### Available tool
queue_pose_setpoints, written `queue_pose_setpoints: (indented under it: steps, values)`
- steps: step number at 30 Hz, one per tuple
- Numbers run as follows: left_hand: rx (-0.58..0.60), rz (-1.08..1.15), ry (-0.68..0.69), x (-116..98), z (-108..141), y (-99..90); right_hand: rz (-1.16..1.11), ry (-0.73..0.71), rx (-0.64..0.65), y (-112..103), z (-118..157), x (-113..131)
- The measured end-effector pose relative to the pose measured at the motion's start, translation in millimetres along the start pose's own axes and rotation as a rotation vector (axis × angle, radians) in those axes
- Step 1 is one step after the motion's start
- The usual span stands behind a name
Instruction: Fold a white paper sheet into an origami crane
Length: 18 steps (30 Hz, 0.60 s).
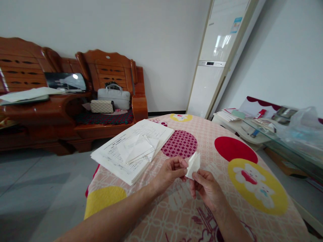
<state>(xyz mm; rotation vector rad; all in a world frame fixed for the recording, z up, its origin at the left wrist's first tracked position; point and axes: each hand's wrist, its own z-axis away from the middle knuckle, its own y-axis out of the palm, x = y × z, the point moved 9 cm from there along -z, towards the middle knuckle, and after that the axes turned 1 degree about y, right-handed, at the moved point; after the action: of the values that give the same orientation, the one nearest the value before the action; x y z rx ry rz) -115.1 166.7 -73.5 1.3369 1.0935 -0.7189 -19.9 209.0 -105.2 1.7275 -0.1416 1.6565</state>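
A small piece of folded white paper (193, 165) is held up between my two hands, above the patterned tablecloth (174, 208). My left hand (171, 172) pinches its left edge between thumb and fingers. At its lower right corner, my right hand (205, 186) grips it with the thumb in front and the other fingers curled below. To the left lies a thick stack of printed sheets (113, 161), with several folded paper pieces (137, 148) on top.
Wooden chairs (108, 70) stand behind at the left, one holding a grey bag (114, 98) and a quilted purse (102, 106). A tall white cabinet unit (209, 80) is at the back. At the right, a glass shelf (275, 134) bears a plastic bag (304, 126).
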Motion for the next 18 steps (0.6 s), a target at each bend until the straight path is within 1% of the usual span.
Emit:
queue_pose_setpoints:
  steps: [3, 6, 11, 14, 18]
  values:
    - [-0.034, -0.086, -0.005, -1, 0, -2.7, 0.074, -0.008, -0.044, -3, 0, 1]
    - [-0.080, -0.141, -0.001, -3, 0, -7.6, 0.200, -0.043, -0.102, -7, 0, 5]
    - [-0.073, -0.236, 0.030, -2, -1, -10.5, 0.363, -0.093, -0.181, -12, 0, 10]
    - [-0.085, -0.346, 0.091, -7, 0, -12.8, 0.417, -0.100, -0.203, -15, 1, 10]
    - [-0.093, -0.569, 0.213, -17, 2, -11.2, 0.521, -0.103, -0.243, -19, 2, 9]
